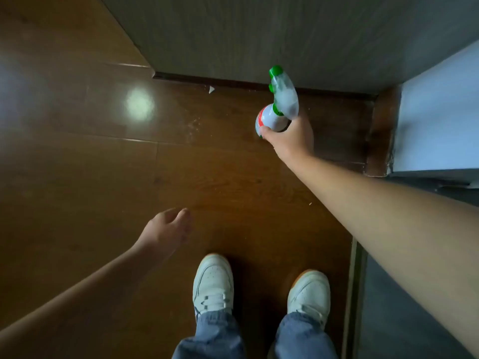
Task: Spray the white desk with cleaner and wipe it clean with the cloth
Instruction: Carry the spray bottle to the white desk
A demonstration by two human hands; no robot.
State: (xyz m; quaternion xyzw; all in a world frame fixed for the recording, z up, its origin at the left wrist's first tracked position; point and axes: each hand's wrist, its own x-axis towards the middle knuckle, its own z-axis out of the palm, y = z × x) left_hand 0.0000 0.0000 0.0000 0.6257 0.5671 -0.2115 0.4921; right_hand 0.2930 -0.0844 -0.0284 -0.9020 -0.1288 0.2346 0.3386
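Wooden floor [103,164] fills the view. Pale slab [440,112], likely the desk, lies right of both hands, right nearer. Spray bottle [283,99], nozzle pointing away, gripped by right hand [290,139]. Left hand [166,229] loosely curled, empty. Cloth unseen.

R arm stretched out straight, R grip [287,137] curled round spray bottle [278,107]. L grip [166,228] well left of bottle, fingers loose, holding nothing.
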